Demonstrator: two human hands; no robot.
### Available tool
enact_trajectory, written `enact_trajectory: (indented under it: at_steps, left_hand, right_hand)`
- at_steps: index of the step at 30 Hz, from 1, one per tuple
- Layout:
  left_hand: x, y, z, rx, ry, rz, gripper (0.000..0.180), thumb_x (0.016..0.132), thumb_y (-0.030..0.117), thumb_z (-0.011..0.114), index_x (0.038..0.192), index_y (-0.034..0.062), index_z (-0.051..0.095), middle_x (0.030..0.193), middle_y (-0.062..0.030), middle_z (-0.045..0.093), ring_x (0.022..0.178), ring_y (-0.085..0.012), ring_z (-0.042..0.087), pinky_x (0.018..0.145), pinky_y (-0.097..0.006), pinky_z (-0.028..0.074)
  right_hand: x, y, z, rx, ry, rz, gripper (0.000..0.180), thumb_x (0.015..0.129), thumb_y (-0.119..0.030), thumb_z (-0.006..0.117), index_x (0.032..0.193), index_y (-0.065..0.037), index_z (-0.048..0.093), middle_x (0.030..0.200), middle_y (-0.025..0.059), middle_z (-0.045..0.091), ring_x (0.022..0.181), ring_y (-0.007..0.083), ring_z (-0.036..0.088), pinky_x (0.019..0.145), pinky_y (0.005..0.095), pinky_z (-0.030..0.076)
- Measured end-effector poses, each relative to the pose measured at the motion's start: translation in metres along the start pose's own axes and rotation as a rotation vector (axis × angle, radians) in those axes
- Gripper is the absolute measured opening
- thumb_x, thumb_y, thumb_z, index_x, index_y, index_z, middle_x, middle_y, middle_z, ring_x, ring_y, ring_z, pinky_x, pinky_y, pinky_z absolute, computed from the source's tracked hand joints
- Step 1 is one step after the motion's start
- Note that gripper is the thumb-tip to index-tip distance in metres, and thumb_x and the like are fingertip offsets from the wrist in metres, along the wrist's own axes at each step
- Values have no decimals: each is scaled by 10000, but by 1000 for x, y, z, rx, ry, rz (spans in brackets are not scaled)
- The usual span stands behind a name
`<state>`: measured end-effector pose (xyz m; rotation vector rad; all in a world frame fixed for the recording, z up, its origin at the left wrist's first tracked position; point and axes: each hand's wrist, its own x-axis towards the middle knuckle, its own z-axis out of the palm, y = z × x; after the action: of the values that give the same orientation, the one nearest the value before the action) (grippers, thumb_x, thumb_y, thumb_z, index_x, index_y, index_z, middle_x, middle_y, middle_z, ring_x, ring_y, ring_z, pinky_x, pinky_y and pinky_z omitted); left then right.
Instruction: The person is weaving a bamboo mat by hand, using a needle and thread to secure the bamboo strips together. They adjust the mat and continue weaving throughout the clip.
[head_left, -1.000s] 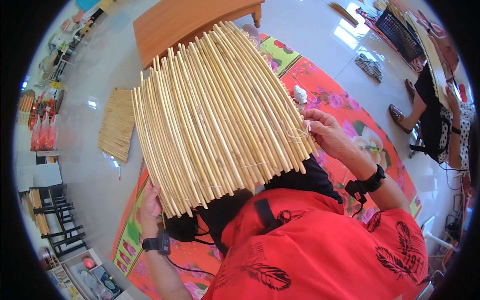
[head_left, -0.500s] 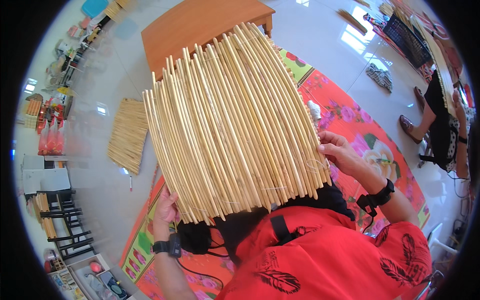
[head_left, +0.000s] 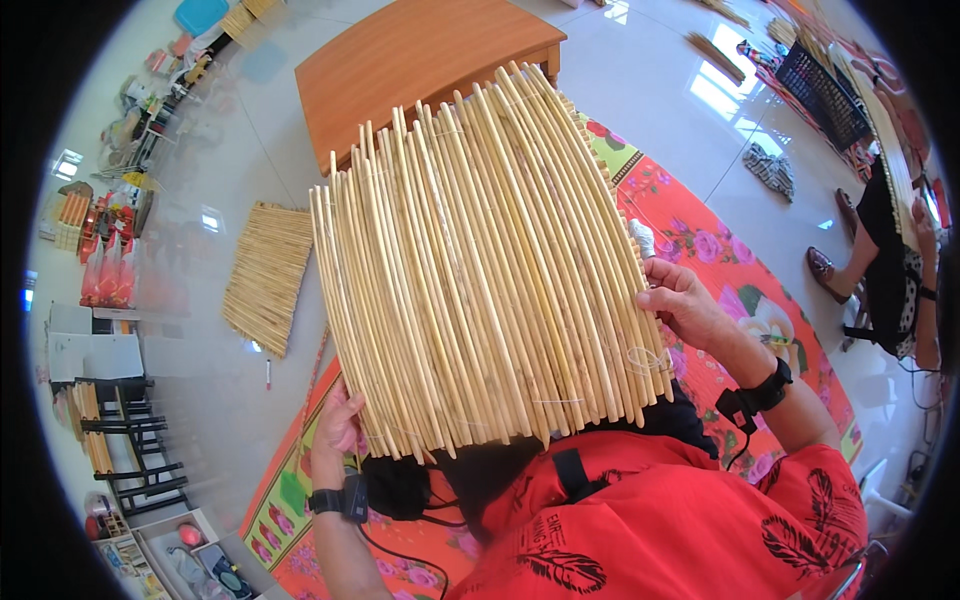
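A large mat of pale reed stalks (head_left: 480,270), bound side by side with thin thread, is held up in front of me, its stalks running away from my body. My left hand (head_left: 340,420) grips its near left corner, with the fingers partly hidden behind the stalks. At the right edge my right hand (head_left: 685,303) pinches the outermost stalks, thumb on top. A loose loop of thread (head_left: 645,358) lies on the mat's near right corner. Just beyond my right hand, a white bundle of thread (head_left: 641,238) shows beside the mat's edge.
An orange-brown wooden table (head_left: 420,60) stands ahead. Under me spreads a red floral floor mat (head_left: 700,200). A smaller reed mat (head_left: 268,280) lies on the tiled floor at left. At right another person's leg and shoe (head_left: 826,275) show. Shelving and boxes line the left side.
The reed mat has shifted slightly right and toward me in the picture, and its far edge sits lower. Both hands keep their hold.
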<state>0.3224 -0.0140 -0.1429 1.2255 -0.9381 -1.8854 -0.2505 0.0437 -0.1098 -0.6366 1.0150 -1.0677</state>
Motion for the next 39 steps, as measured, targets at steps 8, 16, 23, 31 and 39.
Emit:
enact_trajectory:
  at_steps: [8, 16, 23, 31, 39]
  left_hand:
    - [-12, 27, 18, 793, 292, 177, 725, 898, 180, 794, 1513, -9, 459, 1528, -155, 518, 1409, -294, 498, 1192, -441, 379]
    - [-25, -5, 246, 1585, -92, 725, 991, 801, 586, 779, 1497, -42, 459, 1620, -215, 393, 1541, -380, 319, 1261, -612, 141]
    - [-34, -34, 255, 1561, -74, 690, 1090, 715, 615, 829, 1483, -60, 452, 1631, -262, 343, 1545, -397, 306, 1253, -639, 132]
    - [-33, -65, 251, 1624, 88, 756, 904, 795, 307, 832, 1503, -68, 413, 1616, -266, 362, 1526, -424, 332, 1245, -605, 240]
    - [-27, -65, 240, 1604, 203, 830, 549, 894, 19, 646, 1429, -37, 534, 1528, -221, 496, 1476, -401, 426, 1235, -574, 295]
  right_hand:
    - [1, 9, 6, -137, -16, -93, 405, 921, -103, 717, 1306, -20, 624, 1182, 19, 696, 1100, 92, 632, 999, 284, 496]
    - [3, 14, 5, -180, 15, -82, 425, 926, -127, 710, 1324, -20, 605, 1173, 20, 685, 1073, 99, 628, 996, 280, 484]
    - [2, 19, 8, -145, 25, -100, 417, 940, -163, 699, 1314, -7, 601, 1169, 14, 672, 1043, 86, 612, 916, 278, 495]
    - [1, 15, 9, -81, 16, -41, 439, 915, -114, 714, 1330, -29, 598, 1204, 22, 683, 1114, 103, 625, 1012, 290, 483]
    - [4, 20, 10, -33, 8, -60, 422, 909, -91, 705, 1314, -31, 603, 1200, 24, 682, 1108, 105, 628, 1005, 296, 493]
